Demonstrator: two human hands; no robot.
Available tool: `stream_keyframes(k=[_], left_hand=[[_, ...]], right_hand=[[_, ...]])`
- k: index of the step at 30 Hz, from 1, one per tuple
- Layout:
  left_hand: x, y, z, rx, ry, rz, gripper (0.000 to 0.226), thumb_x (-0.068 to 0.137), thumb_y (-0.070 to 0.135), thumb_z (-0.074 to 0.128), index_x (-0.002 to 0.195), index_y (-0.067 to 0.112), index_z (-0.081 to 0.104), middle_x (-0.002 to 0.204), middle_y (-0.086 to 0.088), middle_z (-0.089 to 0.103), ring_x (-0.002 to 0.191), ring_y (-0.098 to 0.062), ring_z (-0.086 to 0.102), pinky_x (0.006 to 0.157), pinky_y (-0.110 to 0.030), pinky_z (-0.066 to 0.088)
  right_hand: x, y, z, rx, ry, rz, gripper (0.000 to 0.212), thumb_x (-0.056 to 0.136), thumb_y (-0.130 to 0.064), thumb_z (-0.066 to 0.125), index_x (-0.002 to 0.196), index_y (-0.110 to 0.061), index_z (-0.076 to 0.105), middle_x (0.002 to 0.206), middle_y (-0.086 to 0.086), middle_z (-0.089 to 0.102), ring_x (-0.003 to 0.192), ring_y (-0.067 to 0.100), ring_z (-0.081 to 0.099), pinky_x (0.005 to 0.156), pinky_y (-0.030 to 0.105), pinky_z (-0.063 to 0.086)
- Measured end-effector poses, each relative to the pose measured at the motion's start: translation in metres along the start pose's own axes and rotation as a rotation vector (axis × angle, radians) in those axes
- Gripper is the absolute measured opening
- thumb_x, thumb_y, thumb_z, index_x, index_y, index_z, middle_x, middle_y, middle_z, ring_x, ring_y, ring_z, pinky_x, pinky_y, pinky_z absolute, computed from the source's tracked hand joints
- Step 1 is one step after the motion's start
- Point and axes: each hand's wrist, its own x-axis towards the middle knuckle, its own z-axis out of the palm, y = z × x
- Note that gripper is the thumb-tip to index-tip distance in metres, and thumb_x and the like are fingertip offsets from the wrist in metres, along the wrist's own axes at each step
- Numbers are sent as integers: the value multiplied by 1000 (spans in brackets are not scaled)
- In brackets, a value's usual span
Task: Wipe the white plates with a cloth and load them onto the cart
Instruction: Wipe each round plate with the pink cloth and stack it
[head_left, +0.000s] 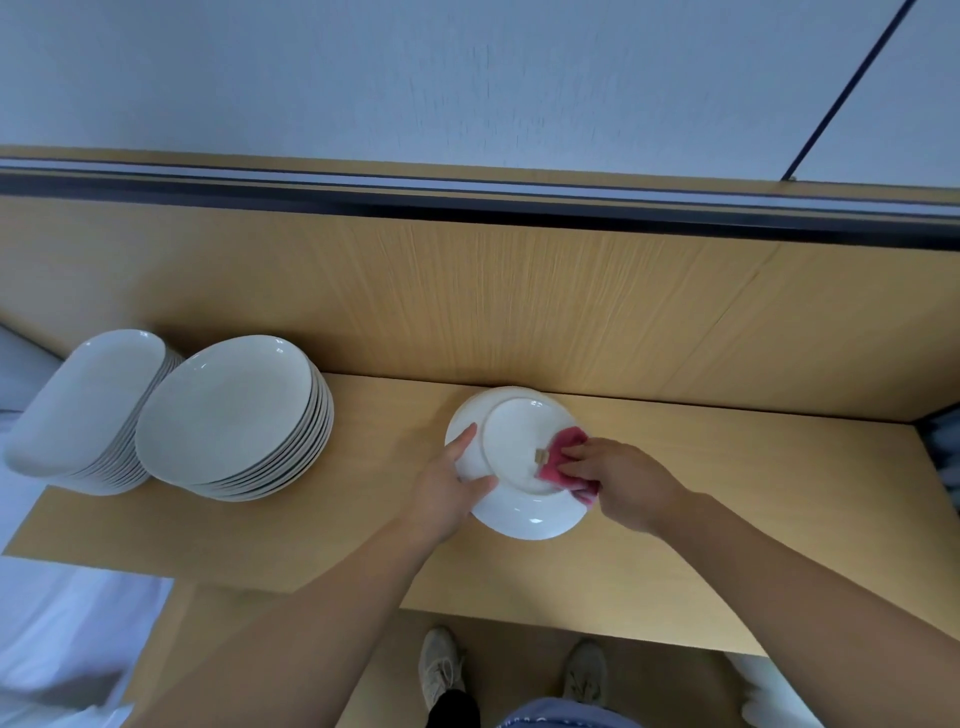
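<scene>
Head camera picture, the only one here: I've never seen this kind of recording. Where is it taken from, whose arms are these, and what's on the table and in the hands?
There is no machine here. A person wears a wide-angle camera on the head, so you look down along both bare arms at a wooden table. The left hand grips a white plate by its left rim. The plate's underside seems to face up, with a small label on it. The right hand holds a red cloth against that plate, wiping it. Further left on the table stand two piles of white plates: an oval stack and, beyond it, a more rectangular stack. At the bottom edge you see the person's shoes on the floor.
</scene>
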Motion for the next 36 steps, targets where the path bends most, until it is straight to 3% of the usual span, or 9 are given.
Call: stream_keyframes(k=[3, 6, 8, 11, 19, 24, 29, 31, 36], left_hand=[[-2, 7, 2, -41, -2, -3, 80, 82, 19, 75, 147, 37, 33, 129, 7, 45, 113, -22, 54, 89, -46, 55], [-6, 18, 1, -119, 55, 29, 79, 65, 25, 82, 134, 27, 45, 121, 7, 60, 109, -17, 60, 89, -46, 55], [-8, 23, -2, -152, 35, 23, 67, 58, 32, 79, 122, 23, 59, 112, 4, 69, 104, -18, 65, 87, -47, 56], [-14, 31, -1, -230, 6, -6, 50, 70, 28, 77, 117, 21, 63, 108, 2, 71, 101, -19, 68, 88, -47, 56], [-41, 61, 19, -240, 69, 24, 31, 83, 26, 67, 113, 17, 64, 105, 0, 73, 100, -22, 68, 89, -48, 55], [-65, 79, 17, -42, 202, 101, 27, 78, 31, 64, 104, 23, 65, 100, 2, 70, 95, -21, 66, 86, -51, 55], [-94, 91, 10, 363, 424, 208, 32, 87, 31, 60, 118, 27, 57, 102, 10, 63, 92, -13, 59, 78, -32, 50], [-105, 93, 3, 504, 500, 257, 29, 91, 30, 58, 119, 26, 55, 101, 5, 63, 91, -17, 58, 78, -33, 47], [-126, 94, -26, 676, 671, 303, 27, 95, 28, 54, 121, 26, 54, 94, 6, 64, 87, -19, 58, 76, -33, 44]], right_hand=[[15, 3, -7, -12, 45, 74, 19, 91, -17, 50, 80, -30, 58, 88, -15, 55, 85, 14, 51, 68, 33, 48], [20, 0, -13, 158, 133, 148, 46, 91, -8, 46, 114, -45, 61, 113, -29, 55, 96, 4, 53, 79, 25, 49], [16, -2, -21, 267, 232, 150, 63, 85, 3, 43, 124, -44, 59, 107, -24, 61, 92, 1, 56, 80, 23, 49], [5, 0, -31, 346, 310, 118, 70, 80, 12, 39, 124, -38, 62, 89, -20, 62, 86, 3, 57, 79, 22, 49], [-21, -1, -55, 405, 348, 16, 80, 76, 17, 38, 123, -43, 61, 92, -21, 60, 88, -1, 57, 76, 10, 43], [-30, 2, -72, 415, 379, -84, 86, 72, 19, 39, 117, -53, 57, 88, -13, 63, 87, 6, 58, 78, 14, 45], [-27, -8, -80, 414, 352, -169, 70, 75, 17, 39, 115, -33, 67, 85, -14, 63, 90, 6, 58, 80, 19, 47], [-24, -17, -80, 399, 334, -201, 69, 76, 14, 39, 114, -37, 66, 87, -16, 63, 91, 5, 58, 81, 26, 50], [-16, -41, -85, 427, 301, -305, 81, 76, 15, 36, 120, -49, 59, 92, -16, 62, 95, 7, 58, 79, 19, 47]])
